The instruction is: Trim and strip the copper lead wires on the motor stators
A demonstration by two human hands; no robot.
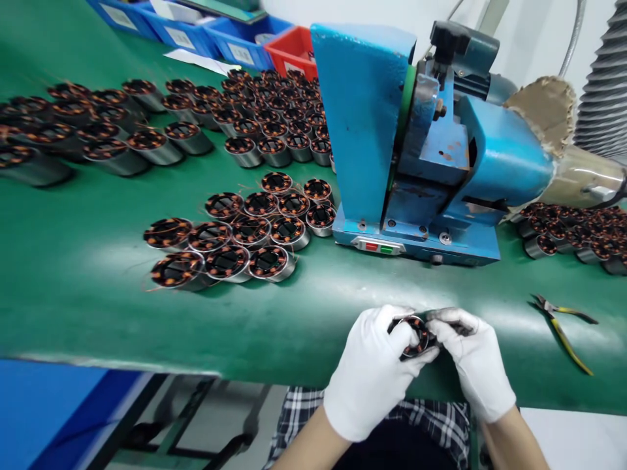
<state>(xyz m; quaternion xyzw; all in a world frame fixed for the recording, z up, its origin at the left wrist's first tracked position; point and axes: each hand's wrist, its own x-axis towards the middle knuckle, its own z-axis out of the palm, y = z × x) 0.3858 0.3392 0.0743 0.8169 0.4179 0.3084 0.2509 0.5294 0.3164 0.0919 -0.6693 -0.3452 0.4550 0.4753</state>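
Both my hands wear white gloves and meet at the near edge of the green table point(88, 294). My left hand point(372, 369) is closed round a small wound motor stator point(416, 336) with copper coils. My right hand point(473, 356) grips the same stator from the right, its fingertips dark with dirt and pinched at the part's rim. A cluster of like stators point(245, 235) stands on the table to the upper left of my hands.
A blue bench machine point(416, 150) with red and green buttons stands just behind my hands. More stators lie at the far left point(73, 130), behind point(274, 111) and at the right point(578, 235). Yellow-handled pliers point(563, 323) lie to the right. Blue and red bins point(245, 39) line the back.
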